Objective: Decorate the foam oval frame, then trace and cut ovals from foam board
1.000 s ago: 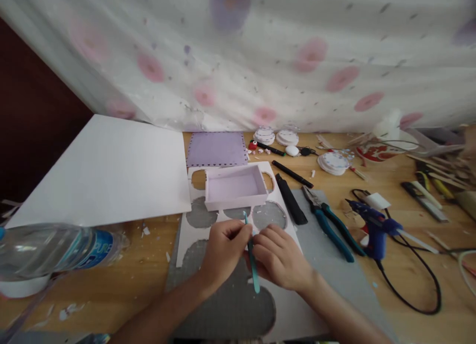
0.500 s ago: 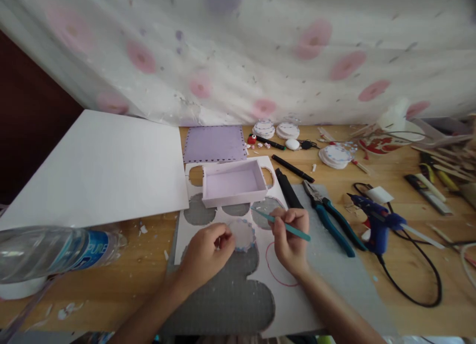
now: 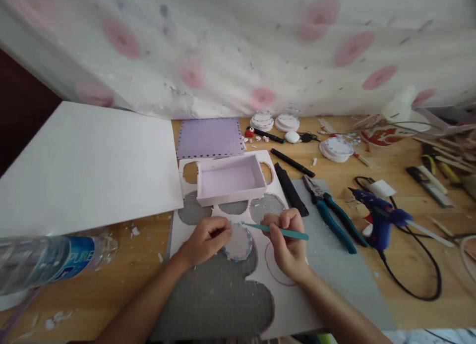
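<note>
Left hand [image 3: 204, 241] shifted onto disc [image 3: 238, 243]; lilac tray [image 3: 229, 179] empty

A lilac open box [image 3: 230, 179] sits mid-table [image 3: 111, 284] with a purple sheet [image 3: 210, 138] behind it; a large white board [image 3: 89, 163] covers the left edge; teal pliers [image 3: 329, 212] and a blue glue gun [image 3: 377, 217] lie toward the right edge

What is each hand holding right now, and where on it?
The right hand holds a thin teal craft knife mid-handle. The left hand pinches the left edge of a round white foam disc.
</note>
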A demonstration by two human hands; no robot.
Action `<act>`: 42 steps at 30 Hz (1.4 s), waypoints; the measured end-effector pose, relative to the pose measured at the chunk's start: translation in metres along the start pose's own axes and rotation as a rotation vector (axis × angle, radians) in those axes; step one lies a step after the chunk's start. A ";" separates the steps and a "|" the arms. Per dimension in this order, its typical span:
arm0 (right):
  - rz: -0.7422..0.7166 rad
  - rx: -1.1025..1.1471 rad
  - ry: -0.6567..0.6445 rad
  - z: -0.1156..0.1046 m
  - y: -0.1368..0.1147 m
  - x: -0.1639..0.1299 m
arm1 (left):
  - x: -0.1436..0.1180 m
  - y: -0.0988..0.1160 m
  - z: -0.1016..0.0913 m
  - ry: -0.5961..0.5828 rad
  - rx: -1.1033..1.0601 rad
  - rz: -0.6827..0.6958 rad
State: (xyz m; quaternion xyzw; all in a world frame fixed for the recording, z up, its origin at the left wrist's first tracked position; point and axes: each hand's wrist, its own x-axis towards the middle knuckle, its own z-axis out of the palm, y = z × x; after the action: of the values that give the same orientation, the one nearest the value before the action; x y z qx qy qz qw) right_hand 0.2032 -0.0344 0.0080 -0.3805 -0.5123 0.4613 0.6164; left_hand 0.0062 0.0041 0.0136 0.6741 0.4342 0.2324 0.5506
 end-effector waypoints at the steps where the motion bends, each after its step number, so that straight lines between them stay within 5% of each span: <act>1: 0.008 -0.010 -0.019 0.001 0.000 -0.001 | 0.000 -0.002 0.001 -0.002 0.014 0.016; 27: -0.044 -0.225 -0.120 0.001 -0.001 -0.004 | 0.000 -0.001 -0.004 -0.022 0.048 0.095; 42: -0.025 -0.163 -0.085 0.002 0.002 -0.004 | 0.000 -0.002 -0.003 -0.024 0.052 0.097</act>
State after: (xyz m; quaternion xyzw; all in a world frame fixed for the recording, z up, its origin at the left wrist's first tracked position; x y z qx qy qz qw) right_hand 0.2004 -0.0379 0.0056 -0.4032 -0.5785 0.4260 0.5669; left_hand 0.0033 0.0054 0.0129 0.7112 0.4004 0.2395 0.5259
